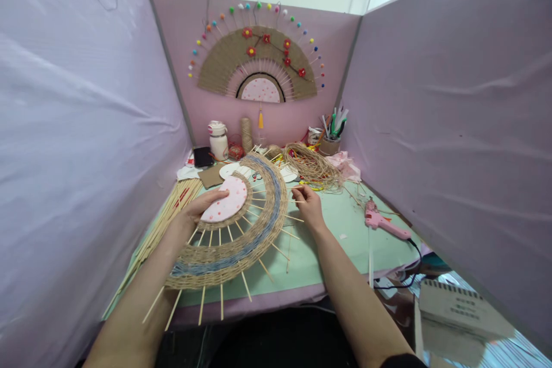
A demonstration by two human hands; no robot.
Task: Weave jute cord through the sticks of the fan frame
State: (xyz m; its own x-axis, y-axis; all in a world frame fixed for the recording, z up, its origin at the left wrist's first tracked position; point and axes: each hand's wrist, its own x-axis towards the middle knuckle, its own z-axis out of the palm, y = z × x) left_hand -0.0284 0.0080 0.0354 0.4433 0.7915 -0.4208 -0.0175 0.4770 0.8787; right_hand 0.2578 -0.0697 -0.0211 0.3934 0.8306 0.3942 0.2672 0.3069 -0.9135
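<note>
A half-round woven fan (277,195) is tilted in front of me, made of tan twine with a blue band, its thin wooden sticks poking out past the outer edge. My left hand (202,207) grips it at the pink spotted half-disc (230,200) in its centre, thumb on top and the other fingers hidden underneath. At the fan's right edge my right hand (309,202) is closed in a pinch by the stick ends. What lies between those fingertips is too small to make out.
Long thin sticks (172,207) lie along the left side. A pink glue gun (383,223) with a black cord rests at right. At the back are a twine heap (314,165), a white bottle (218,141), a twine spool (246,135) and a tool cup (330,145). A finished fan (224,60) hangs above.
</note>
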